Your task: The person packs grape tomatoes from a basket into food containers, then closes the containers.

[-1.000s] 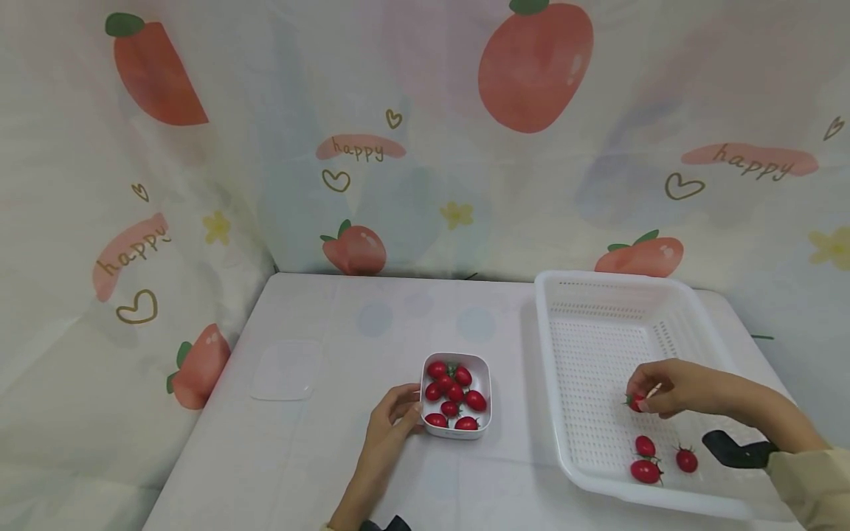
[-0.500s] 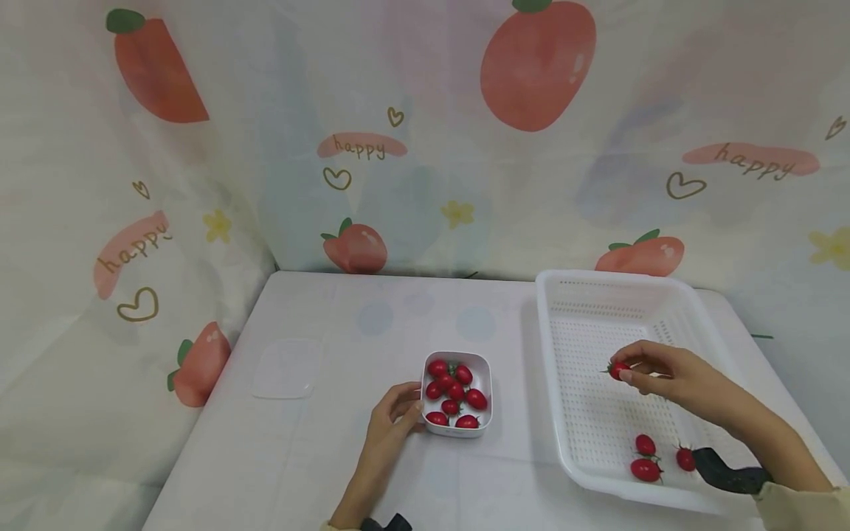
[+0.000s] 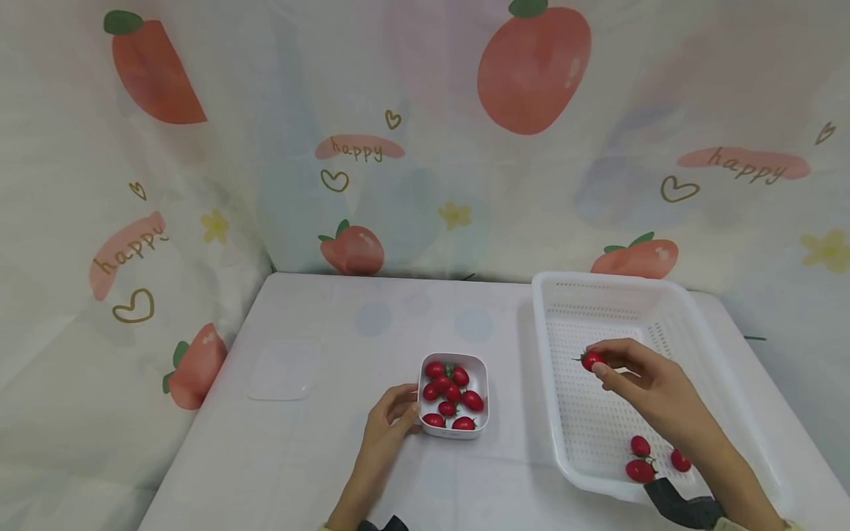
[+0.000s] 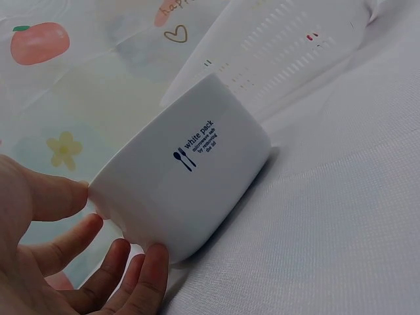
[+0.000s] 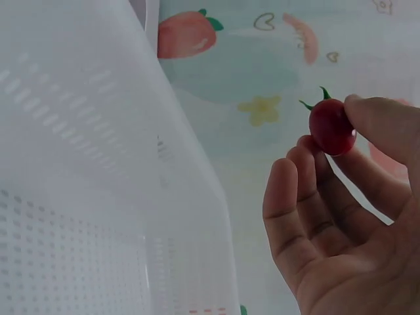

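Note:
Between the thumb and fingers of my right hand (image 3: 654,387) a cherry tomato (image 3: 591,360) with a green stem is pinched, above the left part of the white perforated basket (image 3: 546,413). The right wrist view shows the same cherry tomato (image 5: 332,126) held by the fingertips, stem outward. My left hand (image 3: 385,428) holds the left side of a small white box (image 3: 454,434), which stands on the table with several cherry tomatoes inside. Up close in the left wrist view, thumb and fingertips rest on the wall of the white box (image 4: 190,170), which bears blue print.
Several cherry tomatoes (image 3: 640,470) lie at the near end of the basket, partly behind the right forearm. A clear flat lid (image 3: 282,371) lies on the white table (image 3: 319,457) at the left. A fruit-patterned cloth (image 3: 425,184) hangs behind the table.
My right hand has lifted the cherry tomato from the basket floor and carried it left, toward the basket's left rim. The left hand and the white box have stayed in place.

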Demonstrator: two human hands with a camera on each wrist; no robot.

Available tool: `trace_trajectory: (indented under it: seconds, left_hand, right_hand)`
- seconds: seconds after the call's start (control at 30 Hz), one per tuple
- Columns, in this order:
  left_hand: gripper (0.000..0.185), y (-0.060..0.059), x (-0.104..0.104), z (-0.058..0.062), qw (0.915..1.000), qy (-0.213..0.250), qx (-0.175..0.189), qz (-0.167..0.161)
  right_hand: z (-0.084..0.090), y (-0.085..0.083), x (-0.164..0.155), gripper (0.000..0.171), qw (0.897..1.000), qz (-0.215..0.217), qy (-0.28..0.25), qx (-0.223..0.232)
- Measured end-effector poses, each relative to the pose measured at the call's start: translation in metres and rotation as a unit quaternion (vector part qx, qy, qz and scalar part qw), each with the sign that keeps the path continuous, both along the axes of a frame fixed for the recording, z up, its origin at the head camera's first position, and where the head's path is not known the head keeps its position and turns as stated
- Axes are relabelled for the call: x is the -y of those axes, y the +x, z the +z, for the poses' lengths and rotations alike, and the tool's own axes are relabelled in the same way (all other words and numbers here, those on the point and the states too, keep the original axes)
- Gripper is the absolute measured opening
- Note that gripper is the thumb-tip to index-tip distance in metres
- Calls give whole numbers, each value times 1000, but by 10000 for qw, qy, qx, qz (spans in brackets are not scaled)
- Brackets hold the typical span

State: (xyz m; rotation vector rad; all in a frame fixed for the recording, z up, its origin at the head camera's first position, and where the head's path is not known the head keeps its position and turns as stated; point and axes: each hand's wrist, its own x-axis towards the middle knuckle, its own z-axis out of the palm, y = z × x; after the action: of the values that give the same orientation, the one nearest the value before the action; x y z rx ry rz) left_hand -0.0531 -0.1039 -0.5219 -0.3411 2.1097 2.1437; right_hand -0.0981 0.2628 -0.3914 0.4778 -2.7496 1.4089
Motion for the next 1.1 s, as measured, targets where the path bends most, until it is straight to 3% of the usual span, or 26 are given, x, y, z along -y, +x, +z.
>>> trace_trajectory:
  seconds: [0.2,0.4,0.57,0.73,0.9,1.1]
  left_hand:
    - [39,1,0,-1,10000,1,-5,-23]
    - [40,1,1,-1,9999,44,-94,-86]
    - [40,1,1,0,9999,55,-119,-102]
    - [40,1,1,-1,9999,21,-77,-132]
    - [41,1,2,0,9998,-17,-108,-157]
    - [41,1,2,0,9998,2,-96,-152]
  right_hand:
    - [0,14,30,30,9985,-72,-502,-216]
    - [-2,22,60,32,9927,-552,-936,-529]
    - [-10,21,83,31,9870,-672,-1004,-1056]
    - [-16,21,103,32,9839,-636,-1082,-1275]
    - [-24,22,122,31,9833,-550,-1117,-1325]
    - [-42,23,144,29,9893,-525,-897,-1021]
